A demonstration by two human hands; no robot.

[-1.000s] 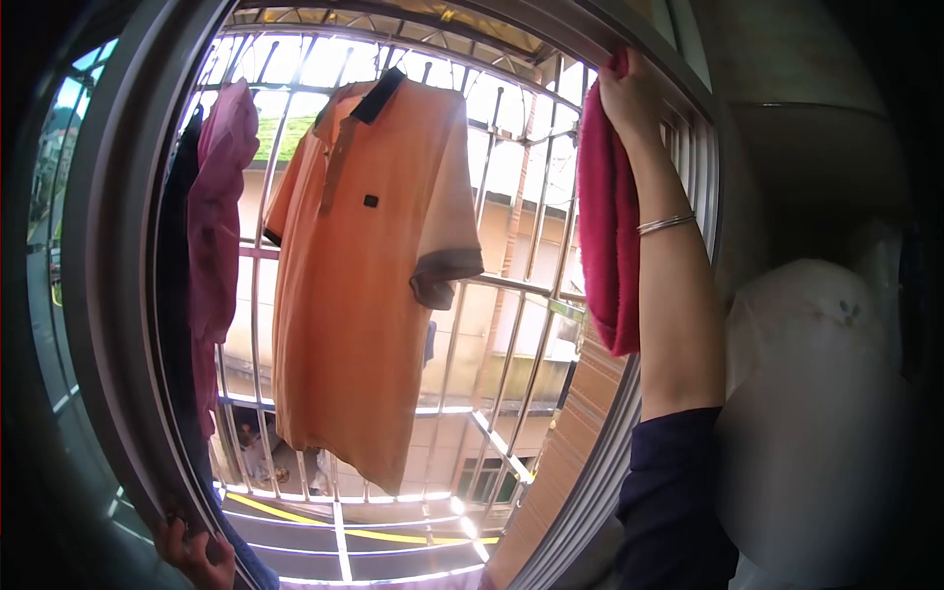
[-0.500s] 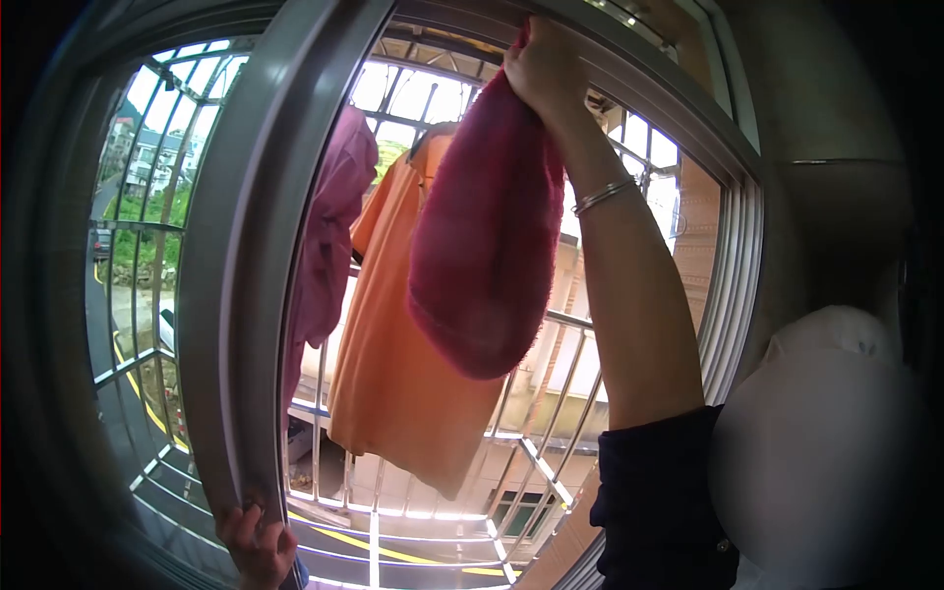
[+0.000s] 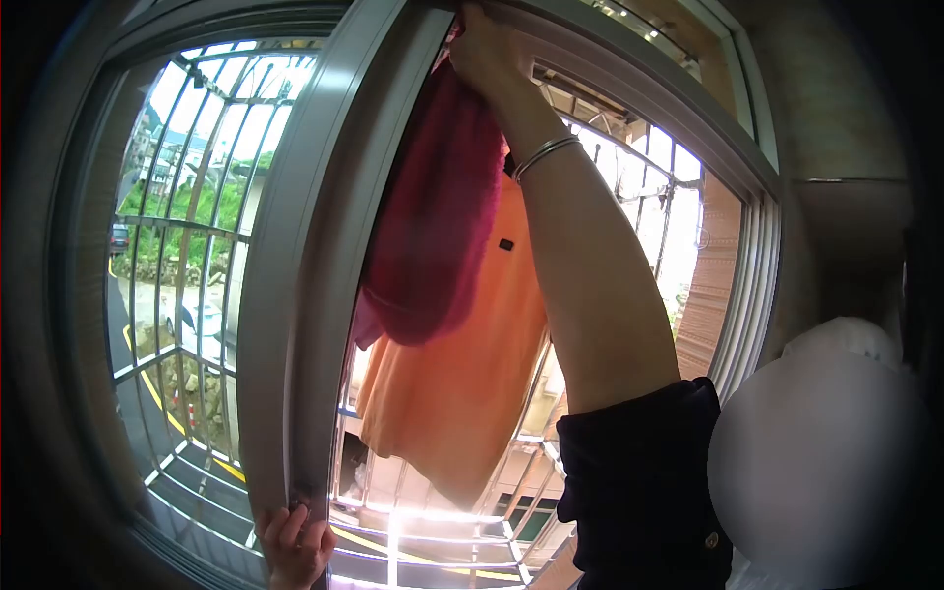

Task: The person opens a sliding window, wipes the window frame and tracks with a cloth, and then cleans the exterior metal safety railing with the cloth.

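Raised to the top of the window, my right hand [image 3: 484, 51] is closed on a fuzzy dark-red cloth [image 3: 438, 197], perhaps a towel, which hangs down from it. The cloth presses close to the upright edge of the sliding window frame [image 3: 280, 295]; whether it touches the frame I cannot tell. Low on that same upright, my left hand [image 3: 297, 551] has its fingers curled around the edge. An orange garment [image 3: 457, 403] hangs outside, behind the red cloth. Only a small bit of a pink garment [image 3: 368, 328] shows below the cloth.
Metal security bars [image 3: 179, 224] enclose the space outside the window. A road [image 3: 143, 393] lies below with a parked white car [image 3: 202, 320]. On the right are the side window track [image 3: 752, 275] and a blurred white rounded object [image 3: 821, 462].
My right hand and the red cloth have moved left, up to the window upright. The cloth now covers most of the pink garment. My left hand stays on the frame; the view has shifted.
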